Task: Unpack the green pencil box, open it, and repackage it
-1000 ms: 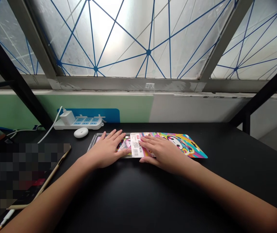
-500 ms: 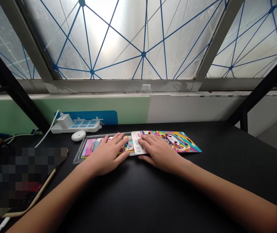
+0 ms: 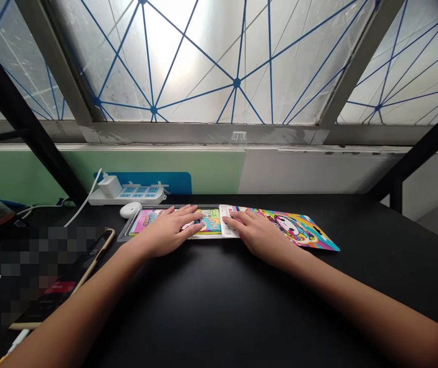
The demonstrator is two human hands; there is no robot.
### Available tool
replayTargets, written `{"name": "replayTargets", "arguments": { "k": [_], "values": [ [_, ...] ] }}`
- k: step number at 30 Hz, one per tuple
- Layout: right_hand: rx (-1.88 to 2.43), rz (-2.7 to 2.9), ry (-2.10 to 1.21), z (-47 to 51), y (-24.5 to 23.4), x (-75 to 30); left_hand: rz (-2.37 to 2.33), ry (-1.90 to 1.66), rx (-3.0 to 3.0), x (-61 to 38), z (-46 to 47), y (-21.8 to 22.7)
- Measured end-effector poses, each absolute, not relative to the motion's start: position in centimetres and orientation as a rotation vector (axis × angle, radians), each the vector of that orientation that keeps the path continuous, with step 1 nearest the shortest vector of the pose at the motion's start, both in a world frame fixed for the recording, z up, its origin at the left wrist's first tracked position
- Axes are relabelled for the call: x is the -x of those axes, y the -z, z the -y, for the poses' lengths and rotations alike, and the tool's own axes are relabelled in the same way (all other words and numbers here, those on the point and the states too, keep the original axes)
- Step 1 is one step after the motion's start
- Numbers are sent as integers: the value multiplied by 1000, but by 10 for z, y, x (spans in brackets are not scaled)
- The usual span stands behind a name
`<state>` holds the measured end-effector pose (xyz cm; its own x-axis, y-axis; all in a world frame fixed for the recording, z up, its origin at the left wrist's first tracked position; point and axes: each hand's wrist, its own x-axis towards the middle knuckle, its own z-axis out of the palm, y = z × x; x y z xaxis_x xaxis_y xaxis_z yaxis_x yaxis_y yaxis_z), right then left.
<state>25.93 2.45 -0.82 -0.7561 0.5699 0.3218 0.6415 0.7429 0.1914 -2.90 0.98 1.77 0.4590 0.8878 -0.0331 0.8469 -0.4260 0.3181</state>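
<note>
Squarely before the person, toward the tabletop's (image 3: 219, 312) far edge, lies a bright card (image 3: 302, 230) of pink, yellow and turquoise with a white cartoon face; its left end meets a clear plastic tray (image 3: 124, 235) showing pink and yellow print. The white label (image 3: 228, 232) and the tray's lettering are too small to read. The left hand (image 3: 173, 228) rests over the tray, fingers spread wide; the right hand (image 3: 262, 235) lies over the card's left part, fingers straighter and closer. Beyond, a power strip (image 3: 138, 194) lines the far edge.
</note>
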Motion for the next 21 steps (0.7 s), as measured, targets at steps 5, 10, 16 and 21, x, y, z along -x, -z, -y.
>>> {"name": "replayTargets", "arguments": {
  "k": [5,10,16,21],
  "values": [
    [1029,2653,492,-31,-8,-275,-1551,-223,-2398,41,-15,-19],
    [723,2565,545,1,-16,-254,-1608,-243,-2481,36,-12,-13],
    [359,2650,488,57,-2,-210,-1446,-270,-2584,22,-7,-6],
    [334,2675,464,69,-5,-216,-1419,-325,-2465,23,-10,-7]
  ]
}}
